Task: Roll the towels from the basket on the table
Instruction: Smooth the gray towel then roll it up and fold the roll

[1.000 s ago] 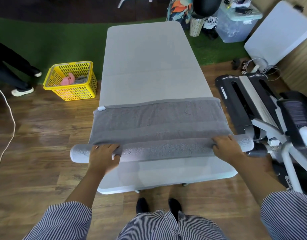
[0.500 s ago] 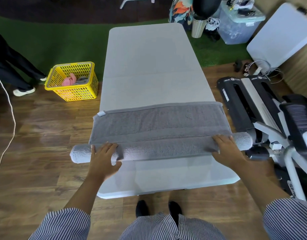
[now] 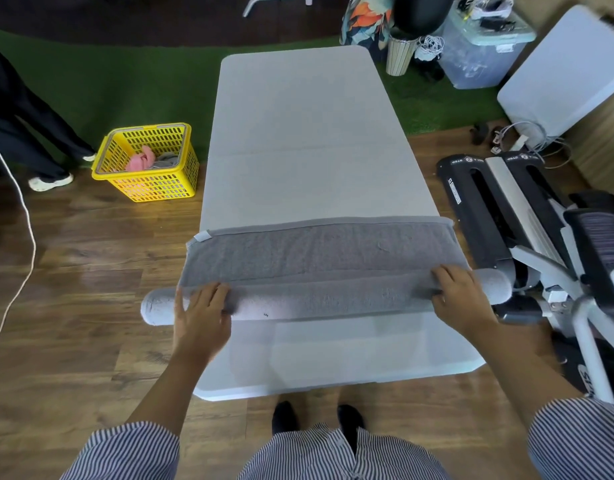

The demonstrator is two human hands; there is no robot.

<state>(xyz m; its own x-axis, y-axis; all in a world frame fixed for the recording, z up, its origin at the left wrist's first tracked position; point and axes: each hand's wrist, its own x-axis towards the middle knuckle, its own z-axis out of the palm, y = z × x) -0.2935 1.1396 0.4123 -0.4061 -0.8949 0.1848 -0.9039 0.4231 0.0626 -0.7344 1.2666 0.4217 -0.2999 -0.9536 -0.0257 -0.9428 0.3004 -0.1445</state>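
1. Nearest me, lower centre of the frame, I see striped sleeves (image 3: 125, 452) and forearms reaching up to the white folding table (image 3: 298, 140).
2. My left hand (image 3: 203, 315) lies flat, fingers straight, pressing the rolled part of the grey towel (image 3: 319, 254) at centre left.
3. My right hand (image 3: 463, 299) curls its fingers over the roll at centre right.
4. The roll wraps a pale foam cylinder (image 3: 495, 287) poking out both ends; the flat remainder spreads beyond.
5. Upper left, a yellow basket (image 3: 149, 181) on the floor holds pink and grey cloth.
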